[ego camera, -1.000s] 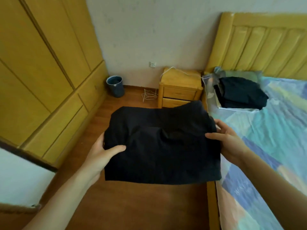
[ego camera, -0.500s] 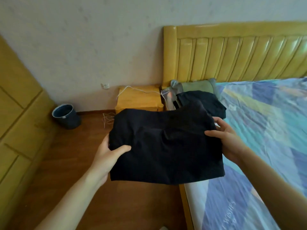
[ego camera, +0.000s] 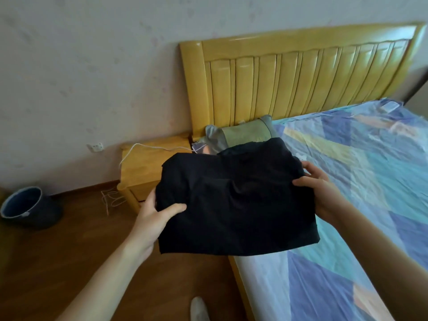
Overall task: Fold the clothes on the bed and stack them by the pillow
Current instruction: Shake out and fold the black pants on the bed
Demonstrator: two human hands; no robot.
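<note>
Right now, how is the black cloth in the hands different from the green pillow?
The folded black cloth is held up in the air by the left hand and right hand; the green pillow lies on the bed against the yellow wooden headboard. The cloth looks flat, the pillow puffy. Both look soft.

Both your forearms reach forward. Your left hand (ego camera: 152, 218) grips with thumb on top; your right hand (ego camera: 322, 191) likewise, its fingers apparently curled beneath, largely hidden.
</note>
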